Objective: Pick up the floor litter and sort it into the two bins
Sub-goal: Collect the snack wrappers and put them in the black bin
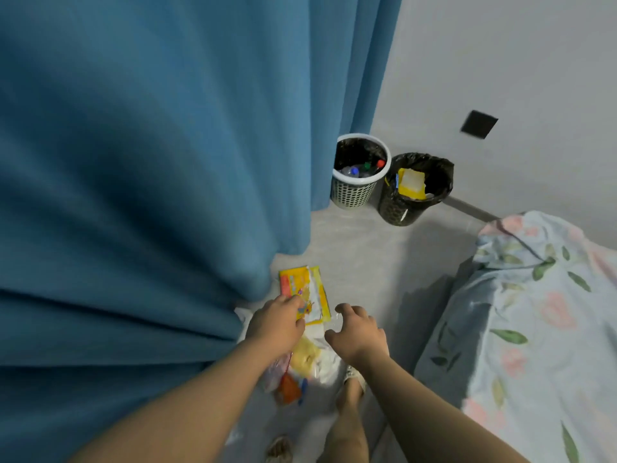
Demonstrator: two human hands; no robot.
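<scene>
Glossy yellow wrapper [305, 292]; matt blue cloth curtain [150, 178]; perforated white plastic bin [359, 172].

The bottle bin [350, 193] and the wrapper bin [397, 212] are standing side by side at one o'clock, the first touching the curtain [150, 162] hanging from nine to eleven. Bedding [534, 312] is lying at three o'clock. The litter pile [310, 359] is lying on the floor [367, 248] at twelve, a flat wrapper [300, 284] at its far edge under the left hand [277, 324].

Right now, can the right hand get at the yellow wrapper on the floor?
Probably yes: the right hand hovers beside the yellow wrapper with nothing between them, though the left hand is on it.
</scene>
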